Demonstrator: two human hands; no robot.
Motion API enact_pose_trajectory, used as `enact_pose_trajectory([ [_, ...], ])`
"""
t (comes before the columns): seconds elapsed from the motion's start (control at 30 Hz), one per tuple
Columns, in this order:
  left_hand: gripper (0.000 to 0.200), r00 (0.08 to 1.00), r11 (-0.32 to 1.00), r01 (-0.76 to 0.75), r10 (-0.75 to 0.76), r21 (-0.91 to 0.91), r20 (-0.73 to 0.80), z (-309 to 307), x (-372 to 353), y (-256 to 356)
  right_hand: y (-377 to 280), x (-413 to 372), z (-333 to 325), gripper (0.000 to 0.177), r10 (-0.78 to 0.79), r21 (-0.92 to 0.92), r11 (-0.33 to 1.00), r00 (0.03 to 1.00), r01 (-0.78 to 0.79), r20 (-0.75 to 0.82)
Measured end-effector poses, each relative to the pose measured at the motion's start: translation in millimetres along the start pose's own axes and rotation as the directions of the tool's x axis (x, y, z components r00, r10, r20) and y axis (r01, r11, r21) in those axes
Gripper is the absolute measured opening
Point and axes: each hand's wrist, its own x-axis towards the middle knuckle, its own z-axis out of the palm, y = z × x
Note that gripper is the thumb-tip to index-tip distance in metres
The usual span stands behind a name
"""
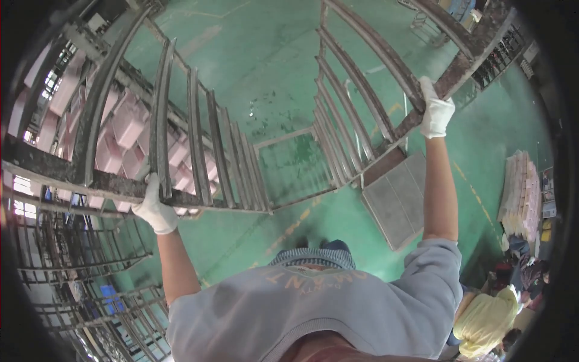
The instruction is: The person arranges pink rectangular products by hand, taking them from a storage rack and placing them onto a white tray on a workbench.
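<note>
I stand between the two sides of a tall rusty metal rack. My left hand (155,208), in a white glove, grips the upright post of the rack's left side frame (90,178). My right hand (435,111), also gloved, is closed around the post of the right side frame (458,66). Both frames carry rows of angled metal rails (208,145) that run away from me toward the green floor (271,66). My grey sweatshirt fills the bottom of the view.
Pink moulded trays (120,130) sit in a rack behind the left frame. More empty metal racks (78,253) stand at lower left. A grey mesh panel (395,199) lies on the floor, a stack of pale boards (522,193) at right. A person in yellow (485,320) is at lower right.
</note>
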Motion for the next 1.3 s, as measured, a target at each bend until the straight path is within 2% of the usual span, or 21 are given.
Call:
enact_pose_trajectory([
  [0.07, 0.016, 0.994, 0.982, 0.091, -0.1, -0.166, -0.044, 27, 2, 0, -29, 15, 18, 0.019, 0.281, 0.162, 0.946, 0.96, -0.279, 0.015],
  [0.1, 0.017, 0.991, 0.981, 0.104, -0.117, -0.163, -0.071, 40, 6, -1, -56, 26, 28, 0.035, 0.383, 0.143, 0.914, 0.924, -0.378, -0.003],
  [0.2, 0.016, 0.974, 0.957, 0.22, -0.226, -0.19, -0.014, 60, 55, -48, -67, 40, 79, 0.039, 0.377, 0.155, 0.919, 0.923, -0.363, -0.078],
  [0.27, 0.019, 0.929, 0.926, 0.331, -0.354, -0.182, -0.113, 86, 76, -53, -88, 53, 112, 0.025, 0.59, 0.192, 0.777, 0.8, -0.6, 0.109],
  [0.37, 0.017, 0.914, 0.928, 0.338, -0.363, -0.155, -0.182, 139, 104, -38, -95, 75, 171, 0.026, 0.691, 0.24, 0.64, 0.683, -0.73, 0.237],
  [0.5, 0.023, 0.926, 0.936, 0.272, -0.317, -0.221, -0.204, 202, 144, -49, -82, 94, 258, 0.038, 0.722, 0.253, 0.565, 0.619, -0.785, 0.309],
  [0.6, 0.011, 0.95, 0.963, 0.177, -0.221, -0.205, -0.222, 245, 182, -80, -73, 111, 326, 0.054, 0.702, 0.252, 0.574, 0.626, -0.779, 0.338],
  [0.7, 0.019, 0.964, 0.964, 0.181, -0.214, -0.198, -0.161, 286, 211, -93, -64, 129, 395, 0.055, 0.659, 0.276, 0.605, 0.664, -0.747, 0.353],
  [0.77, 0.019, 0.98, 0.985, 0.12, -0.138, -0.124, -0.147, 317, 235, -102, -66, 142, 436, 0.094, 0.677, 0.196, 0.557, 0.578, -0.807, 0.455],
  [0.8, 0.019, 0.981, 0.989, 0.107, -0.122, -0.103, -0.15, 329, 245, -109, -66, 146, 459, 0.104, 0.675, 0.173, 0.547, 0.554, -0.819, 0.487],
  [0.9, 0.034, 0.981, 0.991, 0.129, -0.122, 0.038, -0.154, 373, 279, -132, -50, 158, 536, 0.09, 0.677, 0.233, 0.536, 0.578, -0.811, 0.455],
  [1.0, 0.029, 0.973, 0.983, 0.182, -0.179, 0.006, -0.143, 418, 313, -149, -18, 174, 618, 0.097, 0.681, 0.294, 0.467, 0.551, -0.834, 0.482],
  [1.1, 0.048, 0.956, 0.976, 0.204, -0.215, -0.074, -0.201, 466, 341, -162, -14, 198, 667, 0.108, 0.654, 0.137, 0.499, 0.475, -0.856, 0.588],
  [1.2, 0.027, 0.975, 0.991, 0.136, -0.136, -0.009, -0.178, 514, 367, -161, -6, 215, 723, 0.102, 0.613, 0.116, 0.519, 0.463, -0.847, 0.64],
  [1.3, 0.016, 0.971, 0.996, -0.048, 0.065, 0.081, -0.229, 564, 405, -192, 28, 225, 798, 0.097, 0.709, 0.061, 0.464, 0.412, -0.884, 0.573],
])
